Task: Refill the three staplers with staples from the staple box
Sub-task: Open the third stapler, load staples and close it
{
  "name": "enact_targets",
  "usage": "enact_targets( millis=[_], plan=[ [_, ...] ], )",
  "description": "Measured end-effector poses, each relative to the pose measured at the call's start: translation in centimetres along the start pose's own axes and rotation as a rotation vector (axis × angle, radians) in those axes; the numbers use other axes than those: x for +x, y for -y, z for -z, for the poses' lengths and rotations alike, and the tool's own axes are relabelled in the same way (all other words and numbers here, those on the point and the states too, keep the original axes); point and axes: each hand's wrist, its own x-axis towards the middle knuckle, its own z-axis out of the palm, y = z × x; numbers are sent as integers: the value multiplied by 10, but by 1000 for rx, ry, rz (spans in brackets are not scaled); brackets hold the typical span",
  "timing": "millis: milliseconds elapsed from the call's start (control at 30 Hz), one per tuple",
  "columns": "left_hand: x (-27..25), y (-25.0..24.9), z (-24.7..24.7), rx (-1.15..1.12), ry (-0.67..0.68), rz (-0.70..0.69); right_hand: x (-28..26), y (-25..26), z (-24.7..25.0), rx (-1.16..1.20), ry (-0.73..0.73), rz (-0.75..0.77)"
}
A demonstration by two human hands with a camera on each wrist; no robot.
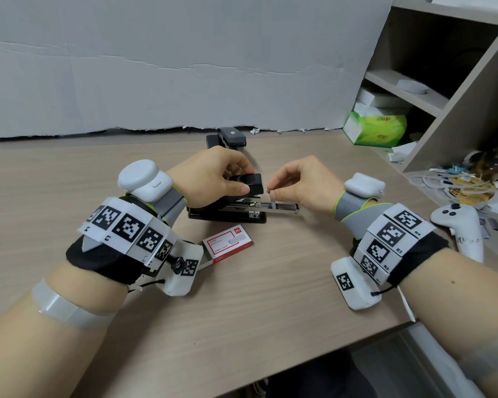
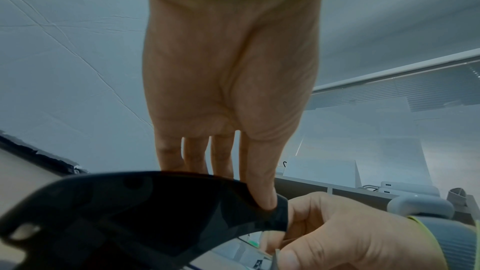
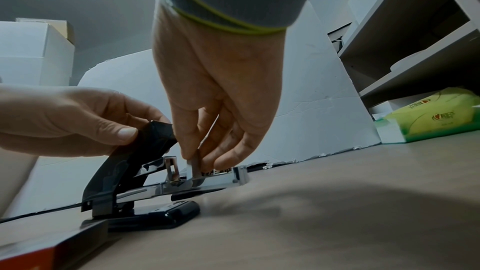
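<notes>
Under my right grip (image 1: 296,182), pinching a staple strip (image 3: 194,168), lies the pulled-out tray (image 1: 282,207); my left grip (image 1: 213,175) clamps the stapler (image 1: 227,212) top, so next I seat it squarely.

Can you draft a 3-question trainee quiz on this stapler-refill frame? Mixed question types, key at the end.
1. True or false: the left hand grips the raised black top of the open stapler.
2. What does the right hand pinch over the extended metal tray? A) a staple strip B) a pen C) the staple box
3. Fill in: the red-and-white staple box lies on the table on the ____ side of the open stapler, toward the person.

Key: 1 true; 2 A; 3 near.
</notes>
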Motion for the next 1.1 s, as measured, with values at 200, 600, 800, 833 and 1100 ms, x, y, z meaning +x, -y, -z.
enact_targets(
  millis=[200,600,800,833,1100],
  plan=[
    [0,0,0,5,2,1,-1,0,-2,-16,-7,3],
    [2,1,-1,8,0,1,-5,0,-5,-63,-9,36],
    [1,0,-1,9,-4,-2,-7,3,-7,-109,30,65],
    [1,0,-1,11,-4,-2,-7,4,-7,-109,35,69],
    [1,1,0,0,-4,-4,-4,1,-15,-148,67,85]
  ],
)
